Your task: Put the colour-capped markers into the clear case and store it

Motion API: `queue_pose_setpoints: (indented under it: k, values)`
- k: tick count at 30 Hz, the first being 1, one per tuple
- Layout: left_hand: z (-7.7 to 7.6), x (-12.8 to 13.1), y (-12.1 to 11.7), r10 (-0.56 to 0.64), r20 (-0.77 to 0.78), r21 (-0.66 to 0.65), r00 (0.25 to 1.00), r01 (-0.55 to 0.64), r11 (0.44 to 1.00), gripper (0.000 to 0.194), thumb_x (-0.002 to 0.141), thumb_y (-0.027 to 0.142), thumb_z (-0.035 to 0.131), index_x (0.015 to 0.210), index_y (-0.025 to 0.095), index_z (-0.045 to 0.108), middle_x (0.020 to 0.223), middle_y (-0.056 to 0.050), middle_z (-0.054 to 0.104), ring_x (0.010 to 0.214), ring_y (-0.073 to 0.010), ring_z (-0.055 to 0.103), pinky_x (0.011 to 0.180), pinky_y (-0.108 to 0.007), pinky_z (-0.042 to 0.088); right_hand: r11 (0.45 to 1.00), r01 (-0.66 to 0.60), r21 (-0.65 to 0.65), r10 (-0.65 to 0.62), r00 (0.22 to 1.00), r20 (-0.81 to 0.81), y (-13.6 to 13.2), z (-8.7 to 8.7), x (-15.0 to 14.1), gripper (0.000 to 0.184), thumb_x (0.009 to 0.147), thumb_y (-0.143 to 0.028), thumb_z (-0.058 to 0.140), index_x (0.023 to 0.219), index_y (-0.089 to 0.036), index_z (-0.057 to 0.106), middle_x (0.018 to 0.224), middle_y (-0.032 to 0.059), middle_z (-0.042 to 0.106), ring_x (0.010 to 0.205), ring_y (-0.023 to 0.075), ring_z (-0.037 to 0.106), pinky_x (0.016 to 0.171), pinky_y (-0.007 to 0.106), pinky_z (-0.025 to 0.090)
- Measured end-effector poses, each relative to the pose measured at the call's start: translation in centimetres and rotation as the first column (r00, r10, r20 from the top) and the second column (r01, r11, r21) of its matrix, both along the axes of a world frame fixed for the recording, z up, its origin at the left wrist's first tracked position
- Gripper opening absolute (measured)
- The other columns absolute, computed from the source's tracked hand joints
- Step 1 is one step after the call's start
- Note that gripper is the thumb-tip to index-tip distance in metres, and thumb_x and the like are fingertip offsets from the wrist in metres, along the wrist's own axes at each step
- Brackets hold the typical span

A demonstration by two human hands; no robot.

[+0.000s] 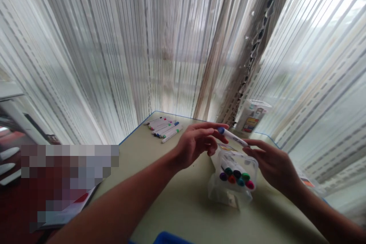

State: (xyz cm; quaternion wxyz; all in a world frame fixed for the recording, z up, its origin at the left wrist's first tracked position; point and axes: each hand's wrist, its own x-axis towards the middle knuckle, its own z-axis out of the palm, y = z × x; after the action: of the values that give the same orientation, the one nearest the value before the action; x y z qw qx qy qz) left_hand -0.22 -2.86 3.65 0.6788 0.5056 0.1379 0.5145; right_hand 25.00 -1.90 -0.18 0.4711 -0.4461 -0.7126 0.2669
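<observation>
A white marker (232,137) with a blue cap is held up above the table, at centre right of the frame, between the left hand (196,146) and the right hand (270,164). The capped end is placed against the left fingers (213,131), and the other end is met by the right fingertips (251,143). The fingers of both hands are slightly curled and the hands are set apart, with only the marker spanning the gap. Whether it is clamped by one hand or by both cannot be told.

Just below the marker, under the right fingers, a clear box (237,167) is placed on the table (183,209), and a cluster of coloured marker caps is shown inside it. Clear plastic (225,192) is spread beneath its lower edge. A row of markers (163,129) is laid side by side at the upper left of the table. A printed tub (251,116) is stood at the far corner, against sheer curtains (171,45). Papers (68,211) are seen at the lower left, and a blue object (170,238) is cut off by the bottom edge.
</observation>
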Motion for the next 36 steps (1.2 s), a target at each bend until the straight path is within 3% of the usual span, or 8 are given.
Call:
queue_pose_setpoints:
  k: [11, 19, 21, 24, 26, 29, 32, 36]
  values:
    - [-0.3, -0.2, 0.5, 0.019, 0.026, -0.023, 0.999, -0.018, 1.000, 0.027, 0.081, 0.021, 0.060, 0.103, 0.012, 0.073, 0.080, -0.010, 0.070, 0.052, -0.0095, 0.054, 0.049, -0.024, 0.036, 1.000, -0.022, 0.013, 0.022, 1.000, -0.001, 0.3, -0.4, 0.1, 0.034, 0.086, -0.043, 0.065, 0.110, -0.019, 0.065, 0.060, 0.0021, 0.065, 0.050, 0.0160, 0.059, 0.044, 0.025, 0.046]
    - [-0.5, -0.2, 0.2, 0.092, -0.054, 0.021, 0.994, -0.091, 0.996, 0.029, 0.076, 0.019, 0.071, 0.105, 0.016, 0.072, 0.078, -0.005, 0.068, 0.050, -0.0049, 0.047, 0.048, -0.021, 0.030, 1.000, -0.020, 0.022, 0.019, 1.000, 0.023, 0.1, 0.2, -0.1, 0.033, 0.087, -0.042, 0.064, 0.110, -0.018, 0.064, 0.059, 0.0007, 0.064, 0.045, 0.0116, 0.051, 0.043, 0.023, 0.043]
    - [-0.5, -0.1, 0.3, 0.128, -0.080, 0.033, 0.988, -0.126, 0.991, 0.028, 0.075, 0.021, 0.073, 0.103, 0.016, 0.071, 0.076, -0.004, 0.067, 0.049, -0.0042, 0.045, 0.048, -0.021, 0.029, 0.999, -0.023, 0.036, 0.023, 1.000, 0.005, 0.0, 0.4, -0.3, 0.031, 0.087, -0.041, 0.065, 0.108, -0.018, 0.065, 0.058, -0.0005, 0.061, 0.045, 0.0118, 0.052, 0.042, 0.023, 0.043]
    - [-0.8, 0.1, 0.7, 0.280, -0.125, 0.038, 0.952, -0.277, 0.960, 0.023, 0.077, 0.027, 0.073, 0.095, 0.014, 0.071, 0.072, -0.002, 0.064, 0.046, -0.0031, 0.042, 0.045, -0.020, 0.028, 0.996, -0.023, 0.092, 0.027, 0.999, -0.043, -0.2, 0.7, -0.6, 0.029, 0.086, -0.038, 0.067, 0.106, -0.018, 0.066, 0.065, 0.0002, 0.061, 0.047, 0.0114, 0.055, 0.041, 0.022, 0.044]
    - [-1.2, 0.0, 1.3, 0.382, -0.152, 0.016, 0.911, -0.384, 0.923, 0.022, 0.078, 0.030, 0.071, 0.091, 0.013, 0.069, 0.071, -0.002, 0.062, 0.044, -0.0030, 0.041, 0.043, -0.020, 0.027, 0.993, -0.021, 0.116, 0.029, 0.997, -0.071, -0.3, 0.7, -0.8, 0.031, 0.086, -0.037, 0.067, 0.110, -0.018, 0.065, 0.067, 0.0001, 0.060, 0.048, 0.0112, 0.056, 0.042, 0.023, 0.046]
    - [-1.8, -0.6, 2.4, 0.413, -0.158, -0.091, 0.897, -0.429, 0.899, 0.022, 0.077, 0.029, 0.070, 0.091, 0.012, 0.067, 0.071, -0.001, 0.059, 0.045, -0.0048, 0.044, 0.042, -0.020, 0.029, 0.994, -0.027, 0.107, 0.037, 0.995, -0.098, -0.5, 0.7, -0.9, 0.041, 0.087, -0.035, 0.066, 0.122, -0.018, 0.059, 0.075, 0.0023, 0.064, 0.050, 0.0113, 0.058, 0.042, 0.023, 0.047]
    - [-2.2, -1.3, 3.2, 0.390, -0.098, -0.201, 0.915, -0.402, 0.893, 0.020, 0.076, 0.026, 0.069, 0.090, 0.013, 0.065, 0.068, 0.001, 0.055, 0.045, -0.0057, 0.044, 0.042, -0.020, 0.031, 0.992, -0.052, 0.112, 0.067, 0.989, -0.133, -0.5, 0.9, -0.9, 0.041, 0.087, -0.036, 0.066, 0.123, -0.019, 0.058, 0.099, 0.0089, 0.066, 0.052, 0.0100, 0.059, 0.042, 0.024, 0.049]
    - [-2.1, -1.8, 3.4, 0.345, -0.028, -0.288, 0.938, -0.338, 0.896, 0.015, 0.078, 0.020, 0.065, 0.090, 0.012, 0.064, 0.065, 0.001, 0.052, 0.045, -0.0063, 0.043, 0.042, -0.020, 0.032, 0.990, -0.086, 0.109, 0.103, 0.982, -0.158, -0.3, 1.0, -0.9, 0.034, 0.088, -0.036, 0.064, 0.117, -0.019, 0.059, 0.105, 0.0092, 0.065, 0.052, 0.0088, 0.059, 0.042, 0.023, 0.049]
